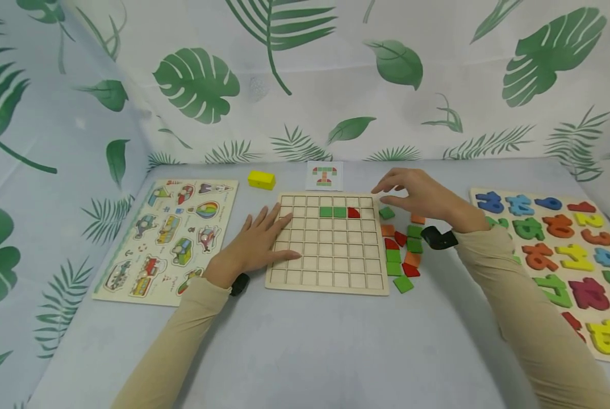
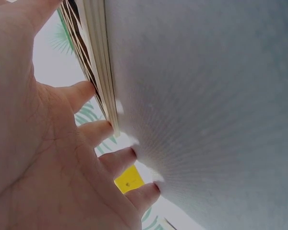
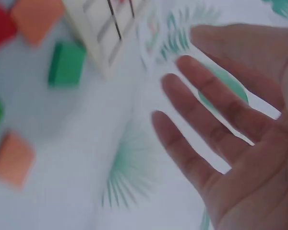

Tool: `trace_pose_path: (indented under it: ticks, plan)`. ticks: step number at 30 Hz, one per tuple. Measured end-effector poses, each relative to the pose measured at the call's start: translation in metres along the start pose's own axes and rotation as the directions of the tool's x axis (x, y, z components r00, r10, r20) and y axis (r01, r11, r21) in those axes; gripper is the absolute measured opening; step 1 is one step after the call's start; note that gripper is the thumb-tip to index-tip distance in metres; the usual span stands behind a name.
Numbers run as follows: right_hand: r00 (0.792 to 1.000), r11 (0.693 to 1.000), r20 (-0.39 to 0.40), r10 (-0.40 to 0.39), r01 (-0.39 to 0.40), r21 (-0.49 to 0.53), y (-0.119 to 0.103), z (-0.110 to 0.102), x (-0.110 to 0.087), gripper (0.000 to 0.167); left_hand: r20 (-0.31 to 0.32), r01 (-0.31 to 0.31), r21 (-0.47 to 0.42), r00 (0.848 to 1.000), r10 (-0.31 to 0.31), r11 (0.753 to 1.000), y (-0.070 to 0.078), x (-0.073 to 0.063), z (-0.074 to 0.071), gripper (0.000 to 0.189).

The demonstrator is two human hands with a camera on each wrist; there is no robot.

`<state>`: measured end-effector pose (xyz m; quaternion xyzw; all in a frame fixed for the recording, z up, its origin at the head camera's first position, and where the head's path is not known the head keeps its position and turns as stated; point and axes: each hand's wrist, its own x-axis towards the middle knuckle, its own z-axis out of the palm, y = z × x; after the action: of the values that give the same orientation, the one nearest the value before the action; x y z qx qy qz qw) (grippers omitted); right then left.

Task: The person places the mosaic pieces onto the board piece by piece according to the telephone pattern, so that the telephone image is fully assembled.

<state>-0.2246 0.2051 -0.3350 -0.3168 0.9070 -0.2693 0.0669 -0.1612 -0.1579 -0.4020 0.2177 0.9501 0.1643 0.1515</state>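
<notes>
A wooden grid board (image 1: 330, 280) lies flat on the table. In one of its upper rows sit two green squares (image 1: 333, 212) and, to their right, a red quarter-round piece (image 1: 354, 213). My left hand (image 1: 254, 243) rests on the board's left edge with fingers spread; in the left wrist view the fingertips (image 2: 80, 92) touch the board's side and the table. Over the board's top right corner hovers my right hand (image 1: 420, 196), fingers loosely bent and holding nothing. Below it, loose green, orange and red pieces (image 1: 403, 284) lie along the board's right side.
A pattern card (image 1: 324, 186) with a red and green figure lies behind the board. Left of the card is a yellow block (image 1: 261, 180). A vehicle picture puzzle (image 1: 100, 292) lies at left, a number puzzle (image 1: 560, 196) at right. A leaf-print cloth (image 1: 305, 108) hangs behind.
</notes>
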Motion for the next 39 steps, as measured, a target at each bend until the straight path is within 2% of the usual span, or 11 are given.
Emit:
trace_pose_path:
  ticks: [4, 11, 16, 22, 31, 39]
  plan:
    - [0.999, 0.999, 0.011, 0.030, -0.030, -0.026, 0.009, -0.012, -0.013, 0.022, 0.009, 0.007, 0.014, 1.000, -0.007, 1.000, 0.000, -0.001, 0.000, 0.096]
    - [0.998, 0.999, 0.047, 0.041, -0.039, -0.031, 0.021, -0.017, -0.023, 0.022, 0.000, -0.003, 0.019, 1.000, 0.003, 1.000, 0.000, 0.000, 0.000, 0.095]
    - [0.998, 0.998, 0.066, 0.024, -0.020, -0.054, 0.027, -0.012, -0.020, 0.024, -0.002, -0.005, 0.017, 1.000, 0.005, 1.000, 0.001, 0.001, 0.000, 0.096]
    - [0.995, 0.999, 0.097, -0.025, 0.028, -0.031, 0.030, 0.000, -0.012, 0.026, -0.001, -0.004, 0.005, 1.000, 0.004, 1.000, 0.002, 0.001, -0.001, 0.096]
    - [0.986, 0.999, 0.164, -0.016, 0.024, -0.042, 0.030, 0.011, -0.004, 0.023, 0.005, -0.001, 0.008, 1.000, 0.001, 1.000, 0.002, -0.001, 0.002, 0.096]
    - [0.987, 0.999, 0.161, 0.015, -0.009, -0.042, 0.033, 0.016, -0.004, 0.026, -0.011, -0.011, 0.010, 1.000, 0.011, 1.000, 0.002, -0.001, 0.000, 0.094]
